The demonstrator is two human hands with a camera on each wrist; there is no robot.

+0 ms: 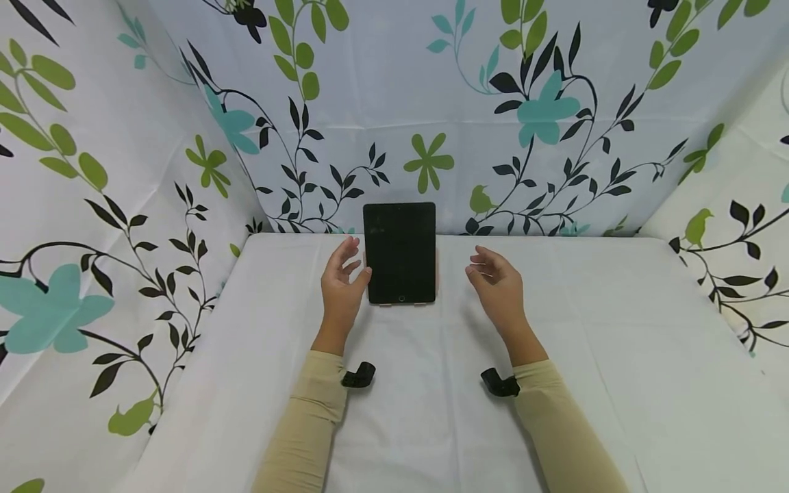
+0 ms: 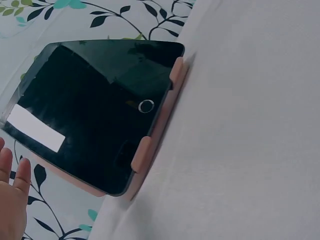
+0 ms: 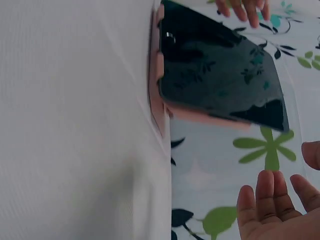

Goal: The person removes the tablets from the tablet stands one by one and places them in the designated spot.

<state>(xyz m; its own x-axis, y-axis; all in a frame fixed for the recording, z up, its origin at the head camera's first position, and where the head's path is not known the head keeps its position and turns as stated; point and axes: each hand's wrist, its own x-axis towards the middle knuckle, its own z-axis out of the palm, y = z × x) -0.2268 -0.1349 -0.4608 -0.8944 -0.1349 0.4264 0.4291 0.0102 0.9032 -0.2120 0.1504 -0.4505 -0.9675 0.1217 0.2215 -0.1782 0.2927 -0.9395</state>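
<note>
A black tablet (image 1: pixel 401 253) with a round home button leans upright on a pink stand (image 2: pixel 142 155) near the back of the white table. The stand's two front lips hold its lower edge. Beside the tablet's left edge is my left hand (image 1: pixel 345 281), fingers relaxed, very near it; contact cannot be made out in the head view. My right hand (image 1: pixel 498 291) hovers to the right of the tablet, apart from it, with loosely bent fingers and nothing held. In the right wrist view, the right hand's fingers (image 3: pixel 267 200) are spread below the tablet.
A white cloth (image 1: pixel 407 424) covers the table. Behind it and at both sides hangs a curtain (image 1: pixel 382 82) printed with leaves, flowers and birds. Black wrist devices (image 1: pixel 359 375) sit at both sleeve cuffs.
</note>
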